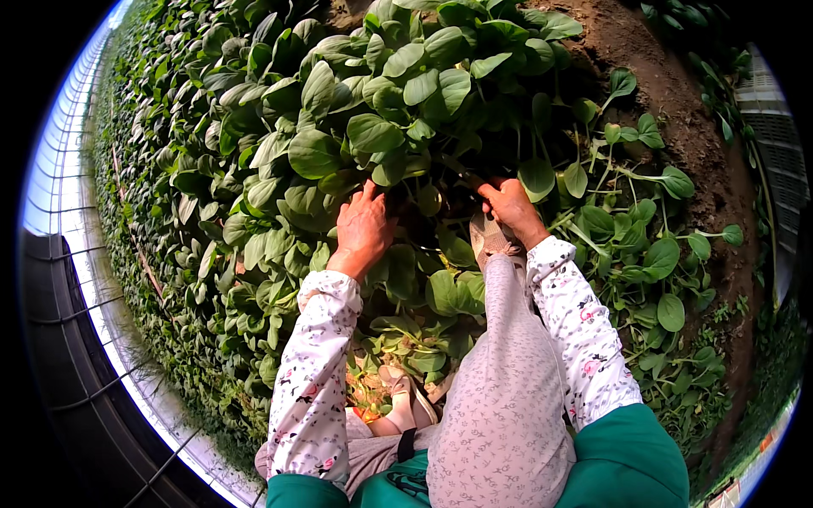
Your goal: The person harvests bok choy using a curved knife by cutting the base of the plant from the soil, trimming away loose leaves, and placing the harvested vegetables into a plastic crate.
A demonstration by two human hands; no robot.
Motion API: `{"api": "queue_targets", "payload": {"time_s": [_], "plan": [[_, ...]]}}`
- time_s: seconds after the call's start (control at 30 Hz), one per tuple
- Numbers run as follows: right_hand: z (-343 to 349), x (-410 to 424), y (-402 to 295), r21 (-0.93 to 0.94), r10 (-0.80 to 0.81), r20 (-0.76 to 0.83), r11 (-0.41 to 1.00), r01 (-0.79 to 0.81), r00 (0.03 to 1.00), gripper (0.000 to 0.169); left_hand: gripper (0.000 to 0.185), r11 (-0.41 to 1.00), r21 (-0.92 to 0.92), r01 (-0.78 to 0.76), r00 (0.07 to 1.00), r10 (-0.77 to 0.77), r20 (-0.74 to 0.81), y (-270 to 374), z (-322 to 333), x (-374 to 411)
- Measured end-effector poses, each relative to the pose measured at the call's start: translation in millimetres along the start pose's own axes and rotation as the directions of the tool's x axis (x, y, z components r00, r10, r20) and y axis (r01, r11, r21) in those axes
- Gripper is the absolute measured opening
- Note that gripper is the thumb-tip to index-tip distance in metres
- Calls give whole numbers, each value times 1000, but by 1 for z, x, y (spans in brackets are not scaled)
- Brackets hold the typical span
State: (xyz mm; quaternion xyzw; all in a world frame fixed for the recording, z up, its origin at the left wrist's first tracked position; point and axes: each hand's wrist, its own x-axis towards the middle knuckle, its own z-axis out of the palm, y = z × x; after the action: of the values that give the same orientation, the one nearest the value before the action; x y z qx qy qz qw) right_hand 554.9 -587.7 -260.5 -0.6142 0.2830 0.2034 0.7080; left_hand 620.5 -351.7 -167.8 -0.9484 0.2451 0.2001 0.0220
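Dense leafy green plants [381,82] with broad oval leaves stand in front of me. My left hand [365,228] reaches in among their lower leaves, fingertips partly hidden under the foliage; whether it grips a stem cannot be told. To its right, my right hand [511,206] is closed around the handle of a tool [467,174], whose far end runs up and left into the shadow beneath the leaves. The tool's head is hidden. Both forearms wear white floral sleeves. Just below my right hand is my shoe [488,235].
Loose leafy plants [635,241] lie on the right beside a strip of bare brown soil [692,127]. A pale plastic crate [772,140] stands at the far right. The crop bed fills the left, up to a greenhouse wall [60,165]. My other shoe [406,387] rests below.
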Motion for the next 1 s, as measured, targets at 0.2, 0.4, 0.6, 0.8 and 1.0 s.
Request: {"api": "queue_targets", "payload": {"time_s": [0.2, 0.4, 0.6, 0.8, 1.0], "plan": [[4, 32, 27, -430, -238, 21, 875, 223, 971, 27, 31, 998, -50, -40, 998, 38, -44, 9, -4, 21], [0, 4, -20, -723, -44, 167, 674, 152, 985, 35, 17, 973, -224, 51, 994, -71, -84, 3, -19, 13], [-19, -26, 7, -261, -132, -14, 957, 124, 991, 43, 15, 765, -632, -125, 984, 14, -177, 13, -47, -19], [7, -57, -18, 725, -45, 307, 658, -202, 951, 39, 16, 570, -816, -96, 995, 69, -69, 29, -37, -40], [-16, -70, -15, 663, -111, -73, 737, 131, 991, 27, 21, 831, -528, -176, 984, 135, -115, 56, -43, -45]]}}
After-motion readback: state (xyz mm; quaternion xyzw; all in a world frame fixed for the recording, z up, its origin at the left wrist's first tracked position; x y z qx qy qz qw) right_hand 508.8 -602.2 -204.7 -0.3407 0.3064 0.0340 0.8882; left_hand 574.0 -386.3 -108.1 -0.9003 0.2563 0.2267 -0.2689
